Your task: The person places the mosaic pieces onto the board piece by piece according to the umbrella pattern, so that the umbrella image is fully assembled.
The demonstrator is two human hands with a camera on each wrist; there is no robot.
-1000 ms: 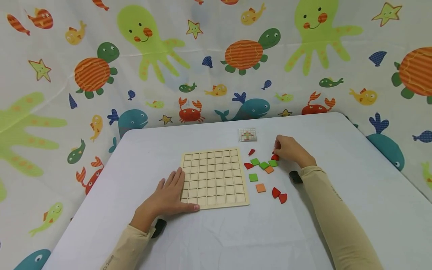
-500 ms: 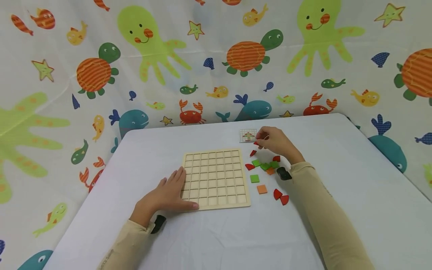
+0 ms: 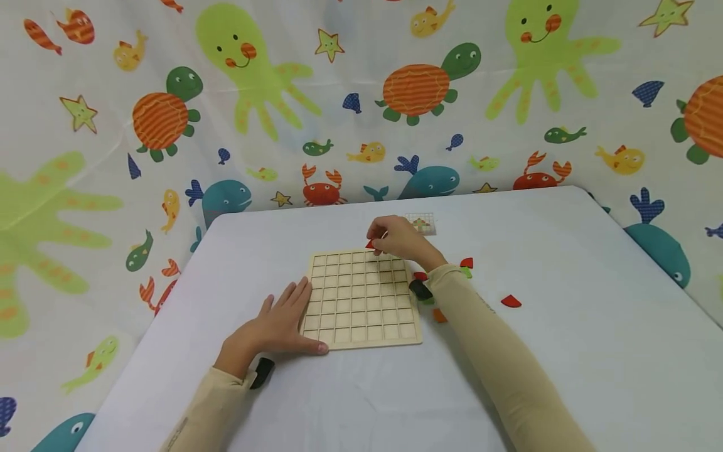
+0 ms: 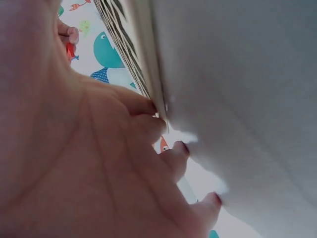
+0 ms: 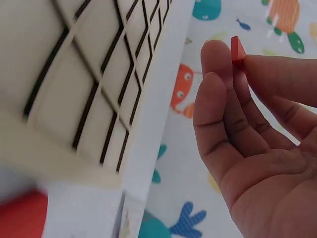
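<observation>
Right hand has swung left, pinching a red piece at the far edge of the grid board; seemingly not yet seated. Left hand spread against board's left edge.

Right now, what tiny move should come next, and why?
Maybe lower the red piece onto the gridded board: the right hand pinches it near the far edge, and the left hand rests at the board's left side.
</observation>
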